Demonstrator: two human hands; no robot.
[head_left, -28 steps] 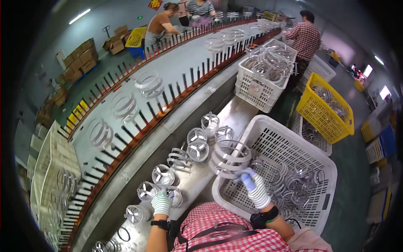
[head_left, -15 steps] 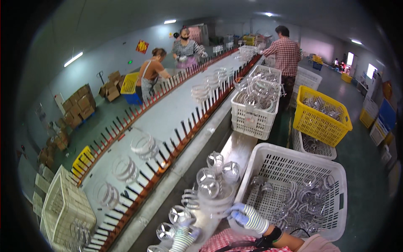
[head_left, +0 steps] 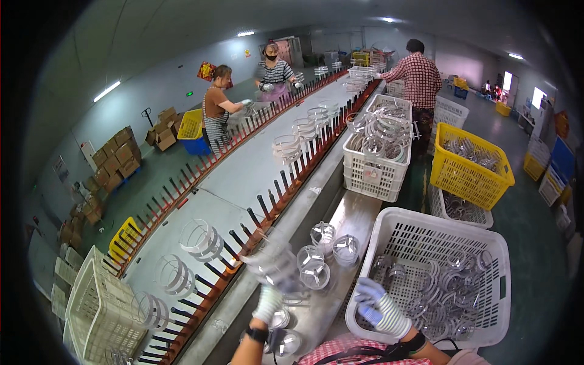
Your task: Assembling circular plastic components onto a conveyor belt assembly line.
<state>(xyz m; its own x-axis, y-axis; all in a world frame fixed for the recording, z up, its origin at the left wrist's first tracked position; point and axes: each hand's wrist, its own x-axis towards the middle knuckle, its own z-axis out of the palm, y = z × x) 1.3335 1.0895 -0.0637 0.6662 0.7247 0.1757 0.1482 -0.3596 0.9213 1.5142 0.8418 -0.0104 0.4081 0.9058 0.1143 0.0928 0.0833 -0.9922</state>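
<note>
Left hand [head_left: 268, 302], gloved, low centre of the frame, raised over the steel bench [head_left: 350, 219] and closed round a blurred stack of clear ring parts [head_left: 272, 263]; the fingers wrap the lower end of the stack (motion blur hides exactly how many rings it holds). Stack sits directly above the hand, its long axis running up and slightly left in the frame, upper end pointing toward the row of dark pegs [head_left: 243, 234] along the conveyor edge, just beside it. Right hand [head_left: 377, 304], blue-tipped glove, lower centre-right, fingers loosely curled and resting on the near rim of the white slotted crate [head_left: 426, 228]; it pinches nothing that I can make out. Crate holds a heap of the same clear rings. Left hand is plainly the nearer one to the pegs; right hand is well apart from them, across the bench. More clear parts [head_left: 322, 255] stand on the bench between the two hands. Ring stacks [head_left: 201, 238] already hang on pegs at lower left. Other workers stand along the belt, upper centre.
</note>
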